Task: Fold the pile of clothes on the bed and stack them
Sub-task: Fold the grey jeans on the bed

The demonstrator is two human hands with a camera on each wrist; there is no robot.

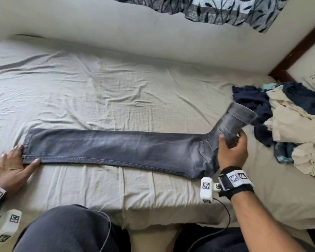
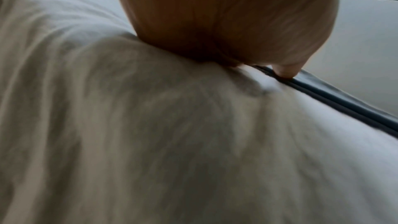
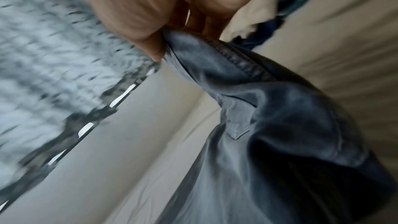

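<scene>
The jeans [image 1: 116,146] are stretched across the bed [image 1: 116,84]; their hem is pressed by the flat left hand [image 1: 13,162], their waistband gripped by the right hand [image 1: 232,153].

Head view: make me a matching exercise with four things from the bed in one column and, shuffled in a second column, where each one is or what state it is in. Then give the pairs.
Things:
1. jeans
2. left hand
3. right hand
4. pile

Places or states:
A. heaped unfolded at the right side of the bed
B. laid out flat across the sheet, waist end raised
C. resting at the hem end of the legs
D. gripping the lifted waist end

Pairs: 1-B, 2-C, 3-D, 4-A
</scene>
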